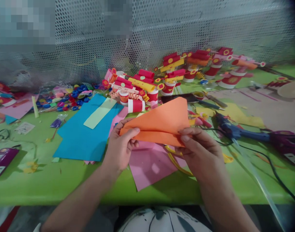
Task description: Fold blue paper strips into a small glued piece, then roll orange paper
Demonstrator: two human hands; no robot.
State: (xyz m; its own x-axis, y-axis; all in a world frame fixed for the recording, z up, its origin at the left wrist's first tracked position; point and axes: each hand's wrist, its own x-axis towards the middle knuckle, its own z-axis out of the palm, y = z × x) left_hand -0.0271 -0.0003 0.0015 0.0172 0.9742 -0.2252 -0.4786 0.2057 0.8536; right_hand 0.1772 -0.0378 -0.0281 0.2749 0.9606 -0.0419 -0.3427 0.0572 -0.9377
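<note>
A sheet of orange paper (162, 117) is held up above the table, with a fold running along its lower edge. My left hand (122, 145) grips its left end, the thumb pressed on the folded strip. At the right end, my right hand (202, 148) pinches the same fold between thumb and fingers. Below the orange paper lies a pink sheet (149, 167), partly covered by my hands' work. Several blue sheets (84, 138) are spread left of my left hand, with a pale green strip (100, 112) on top.
Several red paper-cup figures (170, 87) stand behind. A glue gun (244, 132) with a clear glue stick and black cord lies at right. Colourful small pieces (77, 95) are heaped at the back left. A purple device (4, 161) sits at far left. Perforated metal (147, 29) closes the back.
</note>
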